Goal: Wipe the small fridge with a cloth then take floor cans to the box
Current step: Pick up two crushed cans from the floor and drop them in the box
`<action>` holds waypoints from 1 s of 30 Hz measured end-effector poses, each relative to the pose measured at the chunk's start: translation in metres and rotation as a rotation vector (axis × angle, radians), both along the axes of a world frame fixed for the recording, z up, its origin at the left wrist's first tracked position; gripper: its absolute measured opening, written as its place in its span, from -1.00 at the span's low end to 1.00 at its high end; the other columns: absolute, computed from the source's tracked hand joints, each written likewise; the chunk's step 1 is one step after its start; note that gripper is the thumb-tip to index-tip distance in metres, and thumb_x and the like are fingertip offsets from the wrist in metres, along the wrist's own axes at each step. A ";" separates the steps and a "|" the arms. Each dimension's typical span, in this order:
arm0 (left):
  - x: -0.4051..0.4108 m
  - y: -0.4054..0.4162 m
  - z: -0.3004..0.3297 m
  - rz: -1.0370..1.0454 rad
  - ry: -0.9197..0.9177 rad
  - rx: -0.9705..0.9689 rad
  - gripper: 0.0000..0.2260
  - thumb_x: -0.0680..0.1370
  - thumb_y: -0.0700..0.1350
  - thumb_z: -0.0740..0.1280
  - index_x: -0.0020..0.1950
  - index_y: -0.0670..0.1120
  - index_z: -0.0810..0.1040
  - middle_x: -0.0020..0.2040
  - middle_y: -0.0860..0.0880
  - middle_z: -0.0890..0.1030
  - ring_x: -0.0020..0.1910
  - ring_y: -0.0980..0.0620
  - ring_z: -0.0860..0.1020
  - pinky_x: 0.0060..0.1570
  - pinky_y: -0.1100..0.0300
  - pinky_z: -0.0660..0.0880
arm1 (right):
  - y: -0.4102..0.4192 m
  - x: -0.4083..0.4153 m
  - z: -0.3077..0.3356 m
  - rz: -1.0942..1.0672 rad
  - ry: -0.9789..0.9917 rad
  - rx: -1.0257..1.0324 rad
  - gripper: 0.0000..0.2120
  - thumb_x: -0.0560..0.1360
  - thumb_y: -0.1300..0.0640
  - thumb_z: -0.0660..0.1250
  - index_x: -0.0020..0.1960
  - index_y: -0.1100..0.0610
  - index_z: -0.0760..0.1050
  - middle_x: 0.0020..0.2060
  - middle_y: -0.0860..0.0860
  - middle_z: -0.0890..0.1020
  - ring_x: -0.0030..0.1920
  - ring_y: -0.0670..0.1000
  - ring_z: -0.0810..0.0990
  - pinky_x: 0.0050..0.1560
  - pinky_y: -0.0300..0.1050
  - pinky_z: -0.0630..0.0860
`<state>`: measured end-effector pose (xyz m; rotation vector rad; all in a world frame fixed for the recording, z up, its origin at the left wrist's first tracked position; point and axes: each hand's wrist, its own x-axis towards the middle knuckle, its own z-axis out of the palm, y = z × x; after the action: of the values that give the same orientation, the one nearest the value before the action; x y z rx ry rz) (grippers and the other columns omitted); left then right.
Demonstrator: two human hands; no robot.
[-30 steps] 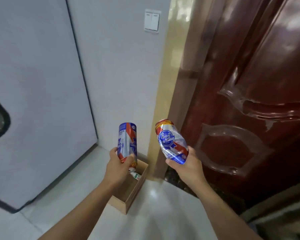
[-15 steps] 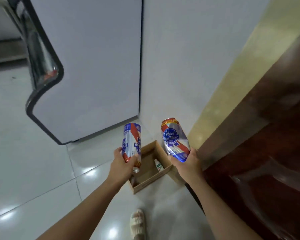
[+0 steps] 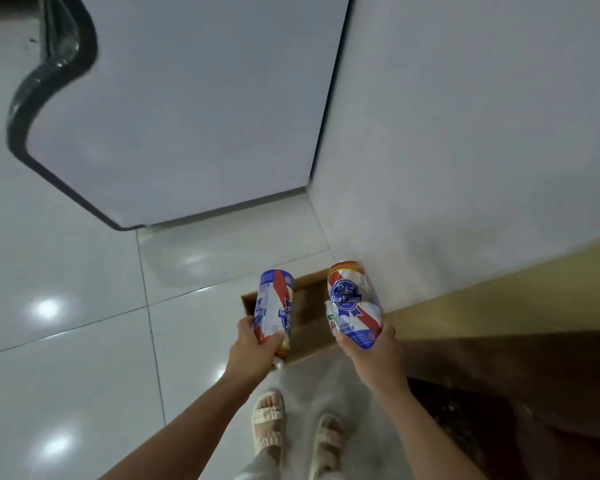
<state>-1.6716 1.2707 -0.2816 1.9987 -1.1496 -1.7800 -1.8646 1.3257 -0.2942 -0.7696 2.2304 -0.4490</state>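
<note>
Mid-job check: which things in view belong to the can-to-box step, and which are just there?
Job:
- left hand holding the left can
- right hand holding the right can
- cardboard box on the floor, below both cans
- fridge, the wiping target

Just there:
- small bottle inside the box
- wooden door
- sandals

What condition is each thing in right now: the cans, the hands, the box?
Left hand: closed around a can.
Left can: held above the box, dented.
Right hand: closed around a can.
Right can: held above the box, tilted, crumpled.
Cardboard box: open-topped, on the floor by the wall.
Small bottle: lying inside the box.
</note>
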 end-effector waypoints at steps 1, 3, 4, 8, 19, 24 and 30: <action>-0.004 -0.001 -0.014 0.008 -0.013 0.024 -0.48 0.53 -0.05 0.32 0.40 -0.08 0.15 0.28 -0.13 0.45 0.08 -0.11 0.55 -0.08 0.05 0.59 | -0.004 -0.001 -0.013 0.009 -0.011 0.025 -0.18 0.29 -0.21 0.50 0.36 0.15 0.24 0.17 0.08 0.51 0.10 0.07 0.56 0.06 0.05 0.59; -0.013 -0.003 -0.042 0.027 -0.032 0.075 -0.46 0.54 -0.05 0.31 0.41 -0.09 0.13 0.29 -0.13 0.44 0.10 -0.11 0.54 -0.02 0.02 0.58 | -0.014 -0.007 -0.041 0.021 -0.026 0.072 -0.16 0.29 -0.20 0.50 0.39 0.14 0.22 0.19 0.08 0.50 0.12 0.08 0.55 0.08 0.05 0.59; -0.018 -0.004 -0.059 0.036 -0.038 0.097 -0.46 0.54 -0.04 0.31 0.41 -0.09 0.13 0.29 -0.13 0.44 0.11 -0.11 0.54 0.04 -0.01 0.57 | -0.019 -0.010 -0.057 0.032 -0.025 0.087 -0.16 0.29 -0.20 0.49 0.40 0.13 0.22 0.20 0.08 0.50 0.13 0.09 0.54 0.09 0.05 0.58; -0.037 -0.007 -0.122 0.089 -0.047 0.159 -0.48 0.53 -0.02 0.32 0.38 -0.07 0.14 0.26 -0.12 0.47 0.08 -0.13 0.57 0.06 -0.07 0.57 | -0.031 -0.024 -0.122 0.087 -0.058 0.154 -0.16 0.30 -0.22 0.47 0.41 0.11 0.20 0.23 0.09 0.47 0.15 0.08 0.53 0.10 0.08 0.58; -0.092 -0.026 -0.339 0.170 -0.125 0.287 -0.42 0.51 -0.03 0.32 0.41 -0.07 0.09 0.23 -0.15 0.47 0.06 -0.17 0.56 -0.01 -0.06 0.56 | -0.079 -0.061 -0.339 0.277 -0.009 0.405 -0.15 0.33 -0.26 0.43 0.40 0.19 0.18 0.29 0.16 0.42 0.30 0.18 0.38 0.21 -0.02 0.40; -0.106 -0.036 -0.428 0.175 -0.161 0.296 -0.44 0.54 0.01 0.27 0.42 -0.03 0.06 0.28 -0.22 0.42 0.09 -0.22 0.54 0.08 -0.12 0.53 | -0.094 -0.062 -0.425 0.288 0.017 0.398 -0.14 0.36 -0.21 0.43 0.43 0.22 0.15 0.36 0.17 0.36 0.37 0.23 0.30 0.30 0.01 0.30; -0.112 -0.037 -0.506 0.171 -0.223 0.266 -0.44 0.55 0.02 0.25 0.44 -0.01 0.04 0.33 -0.22 0.36 0.18 -0.23 0.46 0.12 -0.11 0.50 | -0.107 -0.064 -0.501 0.205 -0.037 0.498 -0.07 0.36 -0.17 0.45 0.49 0.21 0.05 0.40 0.18 0.28 0.40 0.22 0.24 0.30 0.04 0.39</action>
<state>-1.7838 1.2335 -0.7876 2.4189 -0.7994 -1.7335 -1.9283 1.2191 -0.7956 -0.6996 2.0734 0.1878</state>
